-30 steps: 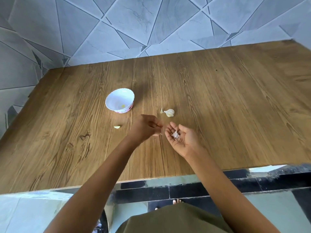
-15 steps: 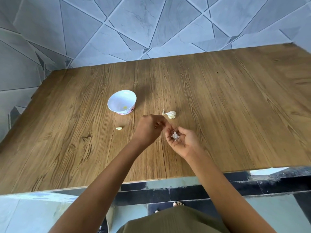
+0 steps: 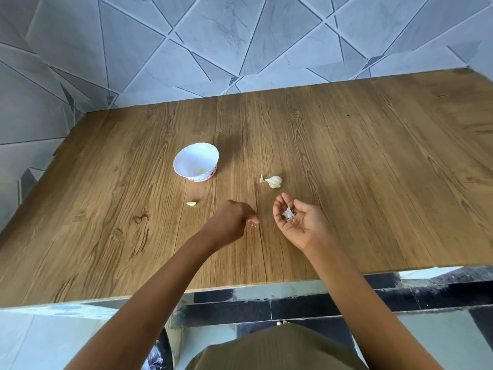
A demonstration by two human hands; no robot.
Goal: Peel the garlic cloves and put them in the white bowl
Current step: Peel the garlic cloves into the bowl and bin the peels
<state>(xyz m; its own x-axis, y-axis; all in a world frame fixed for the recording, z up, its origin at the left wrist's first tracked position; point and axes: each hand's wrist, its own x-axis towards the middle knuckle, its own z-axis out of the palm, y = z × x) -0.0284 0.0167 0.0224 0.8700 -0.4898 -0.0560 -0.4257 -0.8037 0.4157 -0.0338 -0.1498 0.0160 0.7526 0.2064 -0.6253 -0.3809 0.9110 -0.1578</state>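
The white bowl [image 3: 184, 162] stands left of centre on the wooden table [image 3: 373, 169], with one yellowish peeled clove [image 3: 200, 170] inside. A loose clove [image 3: 191, 203] lies just in front of the bowl. A partial garlic bulb [image 3: 274, 181] and a small separate piece [image 3: 262, 178] lie to the right. My right hand [image 3: 300, 222] is palm up and cupped, with white garlic skins [image 3: 288, 214] lying in it. My left hand [image 3: 232, 218] hovers low over the table, fingers bunched, tips beside tiny skin specks [image 3: 252, 225].
A grey tiled wall [image 3: 213, 44] runs behind and to the left of the table. The table's near edge [image 3: 240, 287] is close to my body, with a dark and pale tiled floor below it.
My left hand has pulled away from the right palm, moving left and down toward the table. My right hand has stayed cupped with the skins in it.
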